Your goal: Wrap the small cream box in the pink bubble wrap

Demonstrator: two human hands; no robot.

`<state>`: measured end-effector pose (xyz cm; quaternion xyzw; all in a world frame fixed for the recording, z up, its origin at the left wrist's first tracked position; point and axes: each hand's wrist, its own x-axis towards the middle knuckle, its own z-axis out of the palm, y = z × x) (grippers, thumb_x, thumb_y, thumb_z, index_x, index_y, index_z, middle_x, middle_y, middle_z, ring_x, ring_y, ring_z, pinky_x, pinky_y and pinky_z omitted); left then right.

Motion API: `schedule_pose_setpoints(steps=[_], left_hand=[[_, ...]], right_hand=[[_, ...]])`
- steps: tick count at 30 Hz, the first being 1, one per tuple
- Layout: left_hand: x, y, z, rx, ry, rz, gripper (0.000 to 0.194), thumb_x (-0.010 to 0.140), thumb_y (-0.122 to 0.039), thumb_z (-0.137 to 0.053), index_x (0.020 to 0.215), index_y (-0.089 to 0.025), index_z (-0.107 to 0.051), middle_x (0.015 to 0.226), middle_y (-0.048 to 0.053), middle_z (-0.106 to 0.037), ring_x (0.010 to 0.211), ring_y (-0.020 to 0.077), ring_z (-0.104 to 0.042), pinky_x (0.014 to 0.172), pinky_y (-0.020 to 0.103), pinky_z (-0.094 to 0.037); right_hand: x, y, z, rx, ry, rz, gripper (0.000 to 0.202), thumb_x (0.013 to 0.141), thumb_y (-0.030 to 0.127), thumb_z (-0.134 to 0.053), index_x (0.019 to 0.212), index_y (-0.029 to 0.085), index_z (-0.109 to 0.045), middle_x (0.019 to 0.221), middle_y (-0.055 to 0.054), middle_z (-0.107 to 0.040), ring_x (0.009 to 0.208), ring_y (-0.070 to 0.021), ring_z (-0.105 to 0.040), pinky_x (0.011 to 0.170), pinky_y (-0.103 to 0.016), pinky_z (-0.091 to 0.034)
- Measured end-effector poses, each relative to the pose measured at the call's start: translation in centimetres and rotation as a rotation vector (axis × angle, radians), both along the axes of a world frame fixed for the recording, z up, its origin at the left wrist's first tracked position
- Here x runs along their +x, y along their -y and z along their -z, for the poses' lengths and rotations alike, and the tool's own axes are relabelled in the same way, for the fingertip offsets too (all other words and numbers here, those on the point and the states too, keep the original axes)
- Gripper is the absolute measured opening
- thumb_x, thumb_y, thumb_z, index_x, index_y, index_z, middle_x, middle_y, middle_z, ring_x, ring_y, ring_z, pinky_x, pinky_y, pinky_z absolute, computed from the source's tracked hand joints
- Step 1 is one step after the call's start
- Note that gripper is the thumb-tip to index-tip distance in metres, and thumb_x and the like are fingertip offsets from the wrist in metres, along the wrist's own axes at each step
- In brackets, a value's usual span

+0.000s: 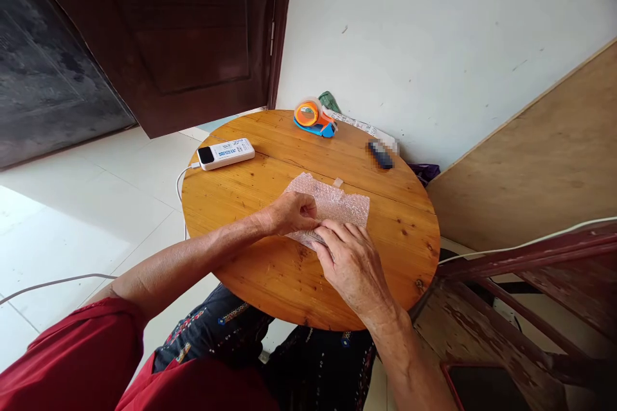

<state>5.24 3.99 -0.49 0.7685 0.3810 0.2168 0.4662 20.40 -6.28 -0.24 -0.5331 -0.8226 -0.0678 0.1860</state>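
A sheet of clear bubble wrap (344,204) lies on the round wooden table (270,276). My left hand (292,213) is closed at its near left part, thumb and fingers pinching the wrap. From the right, my right hand (354,260) curls its fingers over the near edge and grips it, close to the left fingertips. Something greyish shows beneath the right fingers; whether it is folded wrap or an object inside, I cannot tell. A small piece of clear tape (338,183) sticks out at the wrap's far edge.
An orange and blue tape dispenser (313,117) stands at the table's far edge. At the left sits a white power bank (226,154) with a cable (179,183) hanging off the side. A dark, blurred object (380,154) lies far right. A red-framed dark item (482,385) is at lower right.
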Motion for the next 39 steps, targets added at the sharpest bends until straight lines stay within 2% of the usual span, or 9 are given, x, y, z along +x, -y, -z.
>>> schedule_pose_setpoints(steps=[5, 9, 14, 18, 21, 25, 28, 33, 39], left_hand=[[-1.4, -1.0, 0.0, 0.065, -0.015, -0.086, 0.005, 0.071, -0.019, -0.063, 0.072, -0.014, -0.061, 0.066, -0.004, -0.057, 0.063, 0.0089, -0.051, 0.060, 0.020, -0.040], [-4.8, -1.0, 0.0, 0.117, -0.139, -0.241, 0.027, 0.076, -0.035, -0.065, 0.094, -0.014, -0.066, 0.077, 0.000, -0.063, 0.066, 0.0117, -0.055, 0.059, 0.021, -0.042], [-7.2, 0.0, 0.0, -0.164, -0.231, -0.286, 0.046, 0.079, -0.038, -0.063, 0.117, -0.012, -0.058, 0.088, 0.005, -0.069, 0.057, 0.0107, -0.058, 0.047, 0.019, -0.041], [-6.6, 0.0, 0.0, -0.296, -0.289, -0.261, 0.048, 0.078, -0.041, -0.066, 0.116, -0.012, -0.060, 0.063, -0.002, -0.063, 0.044, 0.0102, -0.053, 0.040, 0.019, -0.034], [-5.8, -0.3, 0.3, -0.332, -0.231, -0.254, 0.027, 0.076, -0.035, -0.067, 0.093, -0.014, -0.066, 0.055, -0.005, -0.057, 0.043, 0.0087, -0.050, 0.040, 0.018, -0.032], [-4.6, -0.2, 0.2, -0.373, -0.081, -0.304, 0.004, 0.073, -0.014, -0.062, 0.073, -0.014, -0.059, 0.054, -0.006, -0.053, 0.042, 0.0053, -0.046, 0.041, 0.016, -0.032], [-3.3, 0.2, -0.2, -0.402, 0.017, -0.310, 0.008, 0.072, -0.010, -0.060, 0.072, -0.015, -0.055, 0.053, -0.007, -0.054, 0.041, 0.0044, -0.045, 0.040, 0.014, -0.031], [-0.9, 1.0, -0.9, -0.455, 0.132, -0.257, 0.008, 0.078, -0.014, -0.058, 0.072, -0.015, -0.053, 0.051, -0.004, -0.056, 0.042, 0.0069, -0.049, 0.041, 0.015, -0.036], [-0.2, 1.9, -2.0, -0.415, 0.078, -0.132, 0.004, 0.070, -0.011, -0.055, 0.068, -0.014, -0.057, 0.051, -0.003, -0.056, 0.048, 0.0101, -0.054, 0.047, 0.020, -0.044]], right_hand=[[0.3, -0.2, -0.9, -0.063, 0.086, -0.023, 0.026, 0.092, 0.020, -0.056, 0.117, 0.021, -0.065, 0.112, -0.007, -0.068, 0.096, -0.0234, -0.058, 0.082, -0.039, -0.039], [-0.2, -0.4, -1.3, -0.096, 0.133, 0.001, 0.027, 0.089, 0.021, -0.060, 0.116, 0.025, -0.066, 0.108, -0.006, -0.067, 0.094, -0.0236, -0.056, 0.081, -0.038, -0.035], [-0.1, -1.0, -1.1, -0.095, 0.148, -0.026, 0.024, 0.089, 0.020, -0.059, 0.112, 0.025, -0.067, 0.104, -0.007, -0.066, 0.095, -0.0233, -0.054, 0.080, -0.037, -0.033], [0.3, -1.5, -1.1, -0.093, 0.150, -0.069, 0.024, 0.087, 0.019, -0.060, 0.110, 0.025, -0.066, 0.104, -0.006, -0.064, 0.094, -0.0234, -0.053, 0.080, -0.036, -0.032], [0.3, -1.9, -1.2, -0.111, 0.154, -0.088, 0.022, 0.085, 0.018, -0.061, 0.105, 0.024, -0.066, 0.101, -0.005, -0.064, 0.094, -0.0231, -0.053, 0.080, -0.037, -0.031], [0.2, -2.2, -1.3, -0.119, 0.151, -0.089, 0.022, 0.084, 0.017, -0.062, 0.105, 0.023, -0.067, 0.100, -0.006, -0.064, 0.095, -0.0235, -0.053, 0.081, -0.037, -0.032], [0.2, -2.4, -1.4, -0.123, 0.173, -0.096, 0.021, 0.084, 0.017, -0.062, 0.103, 0.023, -0.067, 0.098, -0.006, -0.065, 0.096, -0.0245, -0.054, 0.081, -0.037, -0.032], [0.0, -2.3, -1.1, -0.124, 0.106, -0.037, 0.020, 0.083, 0.019, -0.065, 0.103, 0.019, -0.063, 0.101, -0.009, -0.069, 0.097, -0.0261, -0.058, 0.084, -0.038, -0.036], [0.0, -1.6, -1.3, -0.144, -0.079, 0.008, 0.027, 0.081, 0.020, -0.068, 0.106, 0.019, -0.057, 0.102, -0.009, -0.071, 0.098, -0.0274, -0.062, 0.089, -0.041, -0.041]])
